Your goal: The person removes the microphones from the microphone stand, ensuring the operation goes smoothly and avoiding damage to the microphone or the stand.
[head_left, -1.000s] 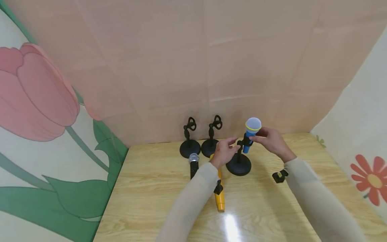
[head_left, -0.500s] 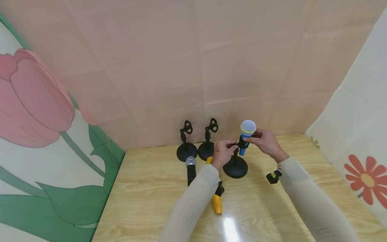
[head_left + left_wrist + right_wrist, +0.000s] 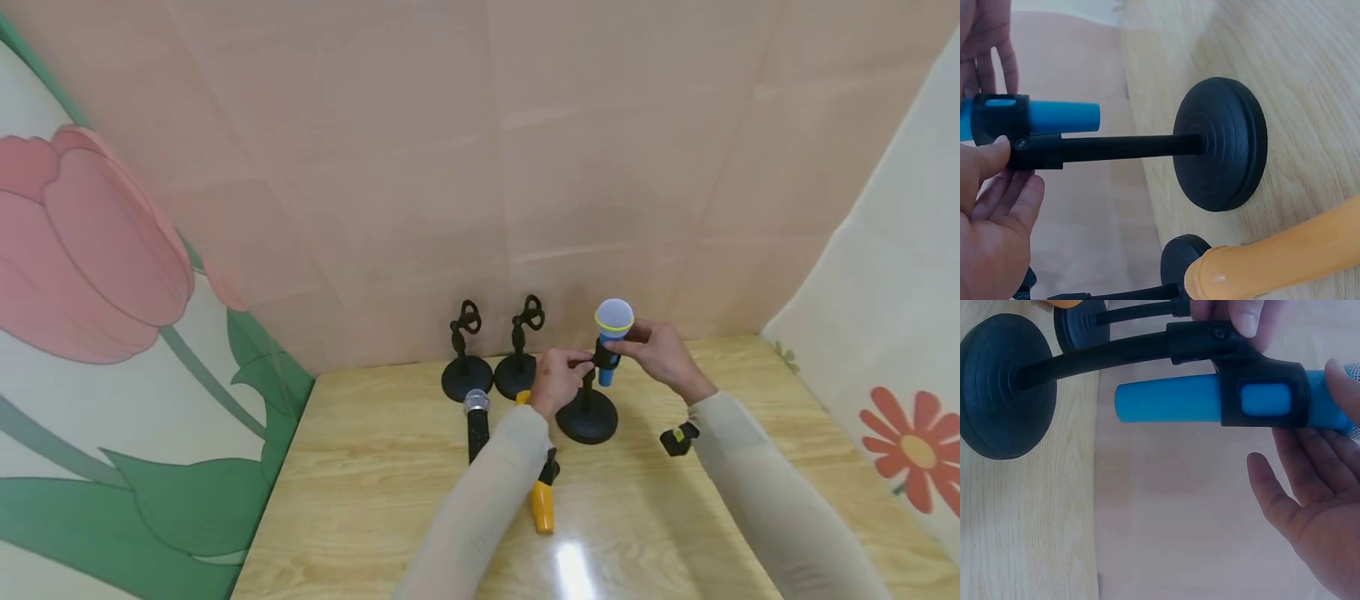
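Note:
A blue microphone with a pale head and a yellow ring sits in the clip of a black desktop stand. Its blue handle pokes out below the clip. My right hand pinches the microphone just under its head, thumb on one side and fingers on the other. With thumb and fingertips my left hand grips the joint of the stand, right below the clip. The stand's round base rests on the table.
Two more black stands, one at the left and one beside it, hold nothing in their clips. A black microphone and an orange one lie in front, partly under the left arm. A pink-beige wall backs the table.
My left hand has closed from beside the stand onto its joint. The blue microphone stays in the clip with my right hand on it, and the camera view has shifted slightly.

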`<state>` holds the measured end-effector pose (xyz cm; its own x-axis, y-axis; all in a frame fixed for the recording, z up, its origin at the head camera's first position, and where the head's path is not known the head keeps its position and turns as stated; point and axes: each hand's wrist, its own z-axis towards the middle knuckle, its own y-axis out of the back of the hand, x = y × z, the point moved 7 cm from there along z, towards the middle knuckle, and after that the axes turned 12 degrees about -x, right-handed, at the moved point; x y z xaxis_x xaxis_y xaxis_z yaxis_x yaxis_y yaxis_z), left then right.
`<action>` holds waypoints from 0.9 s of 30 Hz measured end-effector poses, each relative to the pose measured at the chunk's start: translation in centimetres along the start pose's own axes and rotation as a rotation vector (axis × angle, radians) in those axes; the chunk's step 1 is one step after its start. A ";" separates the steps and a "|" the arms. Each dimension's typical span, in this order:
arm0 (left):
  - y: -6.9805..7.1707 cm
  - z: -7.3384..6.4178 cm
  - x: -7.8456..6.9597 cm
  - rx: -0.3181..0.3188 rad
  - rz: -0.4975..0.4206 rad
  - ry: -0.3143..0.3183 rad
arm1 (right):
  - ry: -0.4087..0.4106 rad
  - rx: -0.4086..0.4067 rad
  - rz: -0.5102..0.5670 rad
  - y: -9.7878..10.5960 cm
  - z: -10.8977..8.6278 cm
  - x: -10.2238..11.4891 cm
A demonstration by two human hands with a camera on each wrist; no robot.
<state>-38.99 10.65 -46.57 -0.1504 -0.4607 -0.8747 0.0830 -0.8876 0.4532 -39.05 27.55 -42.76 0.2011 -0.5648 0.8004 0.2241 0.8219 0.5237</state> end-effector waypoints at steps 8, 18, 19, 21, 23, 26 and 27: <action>0.0 -0.1 0.1 0.002 0.020 0.010 | -0.008 0.028 0.022 -0.1 0.1 -0.2; 0.1 0.2 -0.2 -0.004 0.060 -0.050 | -0.027 0.076 0.066 1.0 1.0 1.9; 0.2 0.2 -0.2 -0.004 0.057 -0.047 | -0.019 0.070 0.070 1.2 1.1 2.2; 0.2 0.2 -0.2 -0.005 0.051 -0.043 | -0.007 0.062 0.061 1.4 1.4 2.6; 0.2 0.1 -0.2 -0.004 0.038 -0.030 | -0.003 0.062 0.050 1.5 1.5 2.9; 0.1 0.1 -0.1 -0.001 0.026 -0.020 | -0.010 0.068 0.042 1.6 1.5 3.0; 0.1 0.1 0.0 -0.002 0.025 -0.017 | -0.010 0.069 0.041 1.6 1.6 3.1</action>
<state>-39.07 10.58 -46.48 -0.1648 -0.4825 -0.8602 0.0889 -0.8759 0.4743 -39.56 27.25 -39.03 0.1988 -0.5297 0.8246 0.1494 0.8479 0.5086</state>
